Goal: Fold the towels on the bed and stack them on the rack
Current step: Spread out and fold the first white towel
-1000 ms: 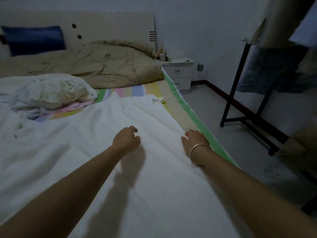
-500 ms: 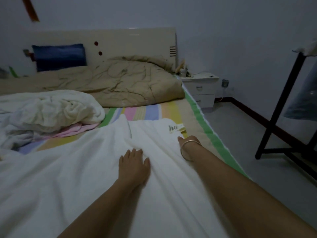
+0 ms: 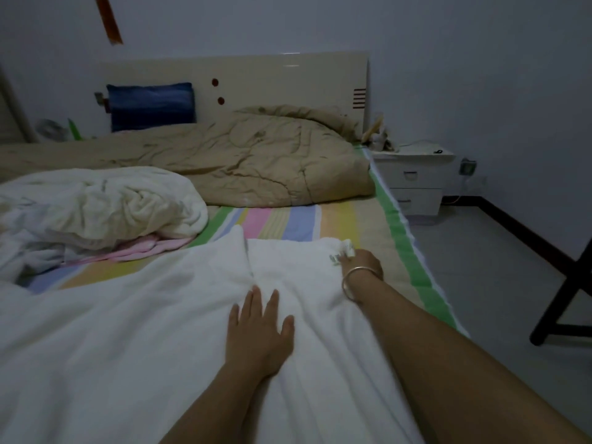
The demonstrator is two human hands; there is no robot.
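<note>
A large white towel (image 3: pixel 134 341) is spread over the striped bed sheet (image 3: pixel 301 221) in front of me. My left hand (image 3: pixel 259 328) lies flat on it with straight fingers, just below a fold ridge. My right hand (image 3: pixel 362 262), with a silver bangle on the wrist, reaches the towel's far right corner and grips it by the label (image 3: pixel 344 251); its fingers are mostly hidden. A crumpled pile of white and pink towels (image 3: pixel 96 206) sits at the left. Only a black leg of the rack (image 3: pixel 557 299) shows at the right edge.
A tan quilt (image 3: pixel 243 161) is bunched near the headboard (image 3: pixel 256 78), with a blue pillow (image 3: pixel 150 105) behind it. A white nightstand (image 3: pixel 413 181) stands beside the bed. Grey floor (image 3: pixel 487 283) lies between bed and rack.
Both hands slid forward over the towel. The left hand went from curled to flat. The right hand reached the far corner by the label. My view turned left, so most of the rack left the frame.
</note>
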